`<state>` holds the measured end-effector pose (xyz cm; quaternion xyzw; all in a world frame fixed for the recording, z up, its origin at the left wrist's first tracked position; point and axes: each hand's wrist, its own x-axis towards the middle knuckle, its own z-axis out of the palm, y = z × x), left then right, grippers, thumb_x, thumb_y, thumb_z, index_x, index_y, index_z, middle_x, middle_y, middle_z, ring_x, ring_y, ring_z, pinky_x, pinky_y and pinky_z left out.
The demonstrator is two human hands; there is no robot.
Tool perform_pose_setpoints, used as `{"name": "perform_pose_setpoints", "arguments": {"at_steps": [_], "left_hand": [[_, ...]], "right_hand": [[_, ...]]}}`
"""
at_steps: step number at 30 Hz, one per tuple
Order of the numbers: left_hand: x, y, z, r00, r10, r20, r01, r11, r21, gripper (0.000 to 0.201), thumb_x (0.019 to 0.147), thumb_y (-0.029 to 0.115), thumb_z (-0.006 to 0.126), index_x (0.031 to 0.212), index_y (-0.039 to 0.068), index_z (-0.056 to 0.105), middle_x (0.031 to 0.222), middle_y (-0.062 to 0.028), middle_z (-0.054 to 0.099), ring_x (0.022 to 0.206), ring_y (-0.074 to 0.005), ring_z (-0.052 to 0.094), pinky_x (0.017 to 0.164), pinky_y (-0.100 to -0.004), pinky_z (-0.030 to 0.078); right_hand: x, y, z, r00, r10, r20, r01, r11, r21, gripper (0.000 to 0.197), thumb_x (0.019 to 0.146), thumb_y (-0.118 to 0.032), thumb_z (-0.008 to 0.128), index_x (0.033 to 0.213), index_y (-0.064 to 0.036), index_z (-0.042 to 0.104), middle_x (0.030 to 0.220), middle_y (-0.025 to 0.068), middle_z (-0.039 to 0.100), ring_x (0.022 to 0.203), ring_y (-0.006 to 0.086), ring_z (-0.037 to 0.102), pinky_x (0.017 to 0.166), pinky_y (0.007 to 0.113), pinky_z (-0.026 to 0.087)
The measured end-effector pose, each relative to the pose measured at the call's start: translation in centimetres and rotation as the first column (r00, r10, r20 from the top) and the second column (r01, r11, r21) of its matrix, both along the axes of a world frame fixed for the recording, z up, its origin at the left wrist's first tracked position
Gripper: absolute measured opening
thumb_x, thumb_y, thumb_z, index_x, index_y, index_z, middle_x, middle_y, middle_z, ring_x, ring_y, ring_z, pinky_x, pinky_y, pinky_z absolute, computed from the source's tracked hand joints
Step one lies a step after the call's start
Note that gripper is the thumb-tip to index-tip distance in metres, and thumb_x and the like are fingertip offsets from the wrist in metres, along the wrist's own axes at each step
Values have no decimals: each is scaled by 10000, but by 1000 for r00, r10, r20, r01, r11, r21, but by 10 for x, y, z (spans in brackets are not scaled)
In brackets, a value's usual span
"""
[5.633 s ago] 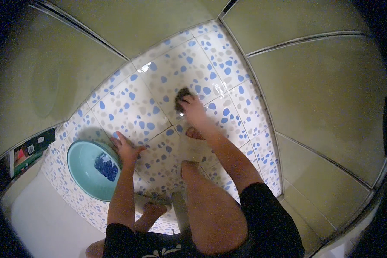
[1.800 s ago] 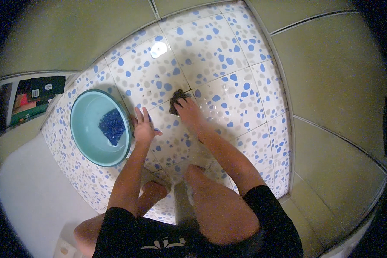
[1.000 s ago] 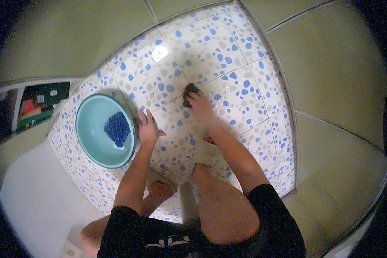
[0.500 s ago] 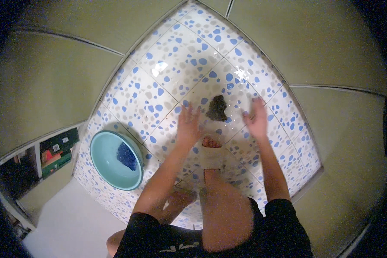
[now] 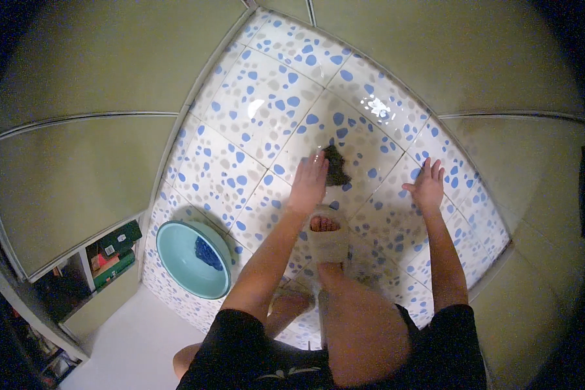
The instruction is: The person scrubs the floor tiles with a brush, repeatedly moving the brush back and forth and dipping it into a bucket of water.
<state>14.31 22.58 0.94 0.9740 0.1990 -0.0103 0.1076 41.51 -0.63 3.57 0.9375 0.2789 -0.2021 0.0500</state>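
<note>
A small dark, crumpled clump point(image 5: 338, 170) lies on the blue-speckled white tile floor; its exact kind is hard to make out. At its left edge is my left hand point(image 5: 309, 183), fingers stretched out and nothing visibly held, seeming to touch or nearly touch it. Farther to the right, my right hand point(image 5: 429, 187) is spread over the tiles, thumb pointing left, with nothing in it. Whether the right palm rests on the floor cannot be told.
A teal basin point(image 5: 179, 263) with a dark blue thing point(image 5: 208, 253) inside stands at the left. My sandalled foot point(image 5: 325, 224) is just below the clump. Olive panels point(image 5: 91, 175) border the floor, and a low shelf point(image 5: 114, 253) holds green packages.
My right hand has moved outward to the right, away from the clump. My left hand has come closer to the clump's left edge. The whole view has shifted and turned slightly.
</note>
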Motion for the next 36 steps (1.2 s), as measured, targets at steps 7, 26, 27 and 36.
{"name": "perform_pose_setpoints", "arguments": {"at_steps": [7, 26, 27, 36], "left_hand": [[35, -10, 21, 999, 27, 17, -22, 971, -238, 800, 769, 279, 761, 1450, 5, 443, 1531, -195, 380, 1426, -360, 344, 1185, -557, 260], [-81, 116, 14, 887, 411, -213, -390, 911, 134, 582, 777, 203, 727, 1335, 94, 604, 1420, -98, 557, 1380, -268, 446, 1208, -527, 214], [-73, 111, 13, 915, 397, -73, -395, 918, 47, 605, 749, 171, 736, 1334, 93, 601, 1385, -121, 567, 1339, -300, 473, 1189, -529, 257], [18, 27, -8, 994, 105, -27, -107, 989, -98, 707, 815, 339, 718, 1424, 50, 506, 1511, -178, 434, 1429, -338, 356, 1217, -544, 199]], "right_hand": [[6, -16, -19, 998, 41, 54, -45, 997, 68, 1177, 585, -486, 873, 1527, -48, 322, 1566, 291, 291, 1424, 501, 305, 1166, 482, 325], [3, -5, -10, 997, 40, 66, -41, 999, 13, 1172, 598, -498, 868, 1534, -71, 307, 1554, 283, 321, 1392, 509, 357, 1137, 504, 357], [2, -2, -6, 998, 31, 51, -31, 999, 5, 1174, 600, -498, 869, 1537, -75, 302, 1559, 280, 314, 1396, 506, 352, 1139, 508, 354], [0, 6, 0, 999, 20, 38, -19, 999, -38, 1169, 583, -473, 880, 1521, -46, 327, 1526, 307, 347, 1391, 498, 358, 1145, 485, 353]]}}
